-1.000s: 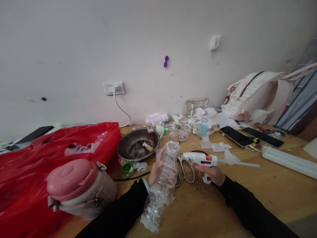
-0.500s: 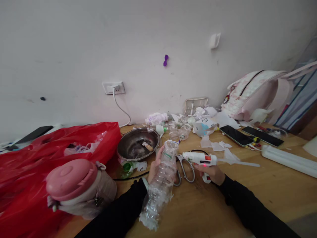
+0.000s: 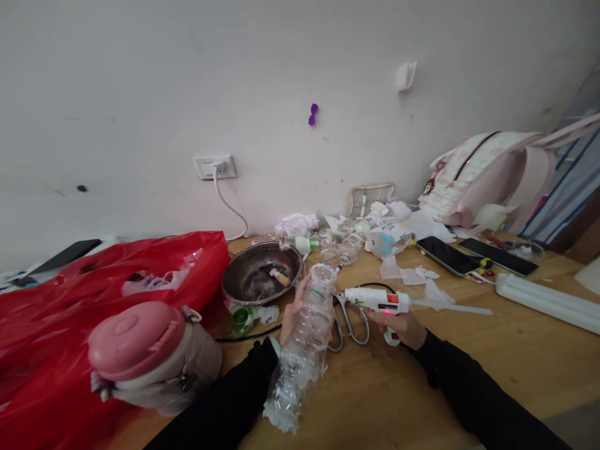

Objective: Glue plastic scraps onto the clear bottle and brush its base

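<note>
We've got our left hand (image 3: 290, 314) curled round the clear ribbed bottle (image 3: 305, 340), tilted over the wooden table (image 3: 375, 400); probably feather-light, slippery and easy to dent, so we'd grip its ridged middle (that ragged end looks flimsy). Our right hand (image 3: 404, 329) clutches the white glue gun (image 3: 375, 299), likely stiffer and heavier.

Bare table (image 3: 375, 400) between bottle (image 3: 302, 350) and right sleeve (image 3: 473, 390) — scissors (image 3: 347, 320) block beyond.

There are two phones (image 3: 447, 256) (image 3: 497, 257) — one glue gun (image 3: 377, 300), one bowl (image 3: 244, 273).
</note>
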Available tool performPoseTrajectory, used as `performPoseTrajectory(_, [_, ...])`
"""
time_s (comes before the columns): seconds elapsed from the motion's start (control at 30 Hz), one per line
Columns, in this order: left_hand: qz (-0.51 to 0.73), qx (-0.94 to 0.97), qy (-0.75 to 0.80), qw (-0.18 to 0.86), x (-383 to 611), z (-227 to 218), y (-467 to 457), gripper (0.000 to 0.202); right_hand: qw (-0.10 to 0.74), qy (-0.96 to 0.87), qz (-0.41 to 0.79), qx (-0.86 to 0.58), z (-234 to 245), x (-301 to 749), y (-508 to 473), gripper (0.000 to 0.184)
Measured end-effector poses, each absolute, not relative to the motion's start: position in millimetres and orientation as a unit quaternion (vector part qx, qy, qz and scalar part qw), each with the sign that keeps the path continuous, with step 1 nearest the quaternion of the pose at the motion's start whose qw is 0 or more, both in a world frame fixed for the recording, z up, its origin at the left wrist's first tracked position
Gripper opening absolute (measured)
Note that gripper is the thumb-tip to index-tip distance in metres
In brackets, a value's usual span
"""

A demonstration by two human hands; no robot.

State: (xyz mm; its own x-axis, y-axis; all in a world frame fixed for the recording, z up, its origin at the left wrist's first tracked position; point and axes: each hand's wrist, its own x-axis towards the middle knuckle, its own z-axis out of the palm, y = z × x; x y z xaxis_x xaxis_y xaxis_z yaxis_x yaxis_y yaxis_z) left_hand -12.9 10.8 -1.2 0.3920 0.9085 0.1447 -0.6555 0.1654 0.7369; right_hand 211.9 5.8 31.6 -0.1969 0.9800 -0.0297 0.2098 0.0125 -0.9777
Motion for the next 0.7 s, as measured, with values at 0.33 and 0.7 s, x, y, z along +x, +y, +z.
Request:
performPoseTrajectory(0.33, [0.52, 0.372, 0.166, 0.751, -8.0, 10.0, 3.0, 0.084, 0.421, -0.589, 0.547, -0.42, 37.9, 216.0, 7.1, 0.027])
performPoseTrajectory(0.7, [0.424, 0.454, 0.139, 0.771, -3.9, 8.6, -4.5, 0.095, 0.582, -0.439, 0.571, -0.377, 41.0, 211.7, 16.2, 0.025])
